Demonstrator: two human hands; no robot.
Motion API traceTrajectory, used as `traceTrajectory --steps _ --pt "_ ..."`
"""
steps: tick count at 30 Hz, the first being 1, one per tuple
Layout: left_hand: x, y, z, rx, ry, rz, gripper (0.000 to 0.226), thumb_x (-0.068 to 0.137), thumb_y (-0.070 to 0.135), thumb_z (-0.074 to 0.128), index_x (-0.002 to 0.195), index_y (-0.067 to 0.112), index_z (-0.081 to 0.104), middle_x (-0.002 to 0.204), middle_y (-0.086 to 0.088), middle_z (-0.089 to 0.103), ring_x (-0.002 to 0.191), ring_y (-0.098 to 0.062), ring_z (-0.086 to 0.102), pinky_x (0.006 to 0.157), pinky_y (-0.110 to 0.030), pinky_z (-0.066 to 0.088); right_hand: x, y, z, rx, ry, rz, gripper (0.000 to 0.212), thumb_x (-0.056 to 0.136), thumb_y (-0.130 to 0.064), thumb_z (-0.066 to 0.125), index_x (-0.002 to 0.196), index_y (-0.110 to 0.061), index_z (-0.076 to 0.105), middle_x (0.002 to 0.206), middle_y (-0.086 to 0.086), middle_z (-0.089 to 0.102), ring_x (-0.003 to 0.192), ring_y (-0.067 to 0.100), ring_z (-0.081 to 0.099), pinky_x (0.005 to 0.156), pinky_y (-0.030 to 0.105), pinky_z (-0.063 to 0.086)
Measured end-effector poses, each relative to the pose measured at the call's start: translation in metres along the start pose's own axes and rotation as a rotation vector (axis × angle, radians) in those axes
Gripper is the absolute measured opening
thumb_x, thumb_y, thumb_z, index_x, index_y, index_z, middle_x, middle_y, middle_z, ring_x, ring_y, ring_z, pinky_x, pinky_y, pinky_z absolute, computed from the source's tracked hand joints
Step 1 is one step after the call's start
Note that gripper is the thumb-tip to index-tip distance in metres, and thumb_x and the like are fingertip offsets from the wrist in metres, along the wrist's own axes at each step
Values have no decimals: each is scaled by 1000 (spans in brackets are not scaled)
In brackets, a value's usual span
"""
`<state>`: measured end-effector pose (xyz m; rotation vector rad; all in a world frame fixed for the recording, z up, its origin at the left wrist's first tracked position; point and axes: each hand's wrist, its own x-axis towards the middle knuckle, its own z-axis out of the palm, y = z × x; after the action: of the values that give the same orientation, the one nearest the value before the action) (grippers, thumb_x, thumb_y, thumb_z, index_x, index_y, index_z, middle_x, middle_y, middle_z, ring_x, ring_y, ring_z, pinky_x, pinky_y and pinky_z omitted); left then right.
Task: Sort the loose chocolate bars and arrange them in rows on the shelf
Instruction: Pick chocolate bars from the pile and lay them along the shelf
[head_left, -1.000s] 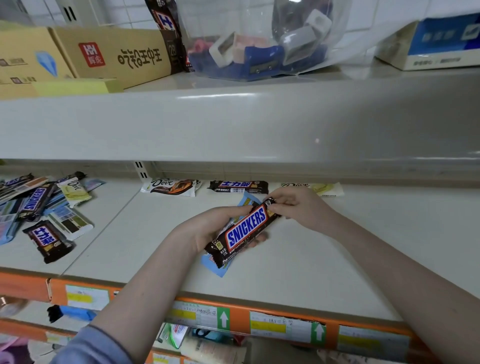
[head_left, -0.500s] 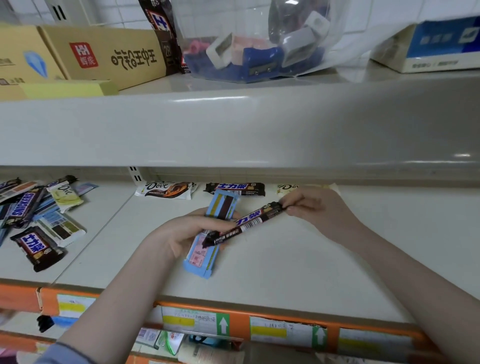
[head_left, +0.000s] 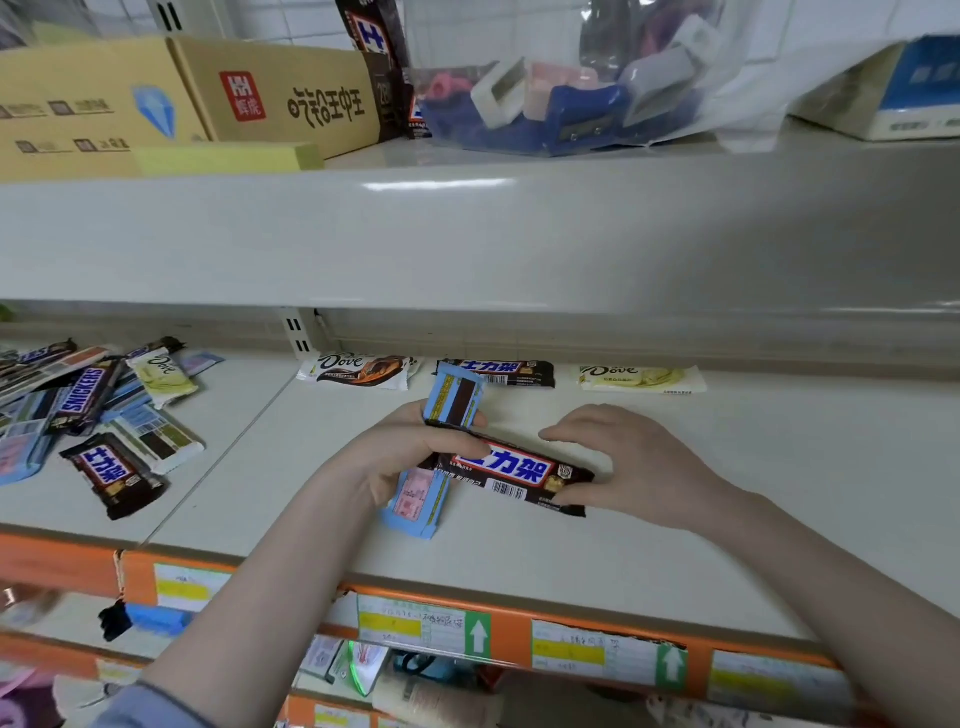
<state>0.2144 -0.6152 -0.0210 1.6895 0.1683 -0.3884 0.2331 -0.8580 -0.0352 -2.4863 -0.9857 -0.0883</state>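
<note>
A dark brown Snickers bar with white Chinese lettering on a blue band edged in red and a barcode on its near side lies nearly level across the middle of the shelf. The left hand grips its left end, fingers curled over the wrapper. That same hand also holds a light blue flat chocolate bar, which runs near to far under the brown one, with a dark stripe at its far end and a pink label at its near end. The right hand pinches the brown bar's right end with the thumb, the other fingers bent above it.

Along the far edge of the shelf three bars lie in a row: a white and brown Dove bar, another Chinese-labelled Snickers bar just beyond the blue bar's far tip, and a pale yellow Dove bar to the right.

On the left shelf section sits a loose heap of mixed bars, overlapping at odd angles.

The upper shelf carries cardboard boxes on the left and a clear plastic bag with blue and white items inside.
</note>
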Motion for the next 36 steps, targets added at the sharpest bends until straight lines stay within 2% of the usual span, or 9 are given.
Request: traceTrajectory --steps 2,9,14,17,19,22,26,30,36 --pt "1 -2 -1 -43 16 6 25 66 11 79 88 17 67 86 -9 74 73 -18 69 71 -28 53 1 -2 4 -38 -17 -20 61 72 -46 69 127 -29 49 116 -12 50 105 7 45 86 24 39" --pt "4 -8 -6 -219 106 -51 12 76 10 72 86 16 67 70 -3 72 54 -12 66 52 -19 52 9 -4 12 -150 59 -24 49 81 -39 63 127 -25 51 111 -4 56 101 14 50 85 24 36" --pt "8 -7 -12 -398 187 -48 5 79 6 68 79 9 64 63 -9 69 48 -16 65 47 -23 54 19 -1 14 -180 133 -1 45 79 -36 65 121 -23 57 109 -4 59 102 15 52 85 19 31" --pt "15 -6 -18 -486 269 -6 9 79 1 67 76 8 62 58 -8 68 46 -17 64 48 -26 56 30 -1 10 -193 165 -6 42 74 -26 73 113 -13 64 104 5 64 98 24 59 87 27 39" --pt "21 -3 -21 -541 320 15 8 80 -1 64 77 6 61 56 -8 68 44 -18 63 45 -26 55 40 -1 9 -189 203 -26 41 68 -20 78 107 -10 67 100 9 68 91 27 64 82 28 44" --pt "31 1 -25 -635 388 34 9 84 -2 60 79 5 57 60 -11 66 47 -22 63 43 -29 55 58 3 7 -161 230 51 41 72 -25 74 112 -19 65 106 1 67 94 23 62 74 24 40" --pt "44 3 -30 -659 428 47 8 87 0 57 82 5 52 75 -15 57 60 -26 56 41 -30 54 85 12 6 -152 199 74 32 75 -26 68 106 -21 65 98 3 64 96 24 58 76 34 49" --pt "51 2 -30 -648 412 51 6 88 1 55 88 4 50 74 -17 57 53 -22 59 40 -28 52 102 22 9 -218 92 152 31 78 -28 61 108 -23 61 101 1 64 95 26 58 77 38 50" --pt "54 -3 -33 -677 352 48 6 89 3 55 86 6 51 74 -12 55 66 -24 60 42 -31 55 97 30 20 -156 138 173 34 78 -27 65 112 -27 61 102 2 62 94 23 58 74 37 51"
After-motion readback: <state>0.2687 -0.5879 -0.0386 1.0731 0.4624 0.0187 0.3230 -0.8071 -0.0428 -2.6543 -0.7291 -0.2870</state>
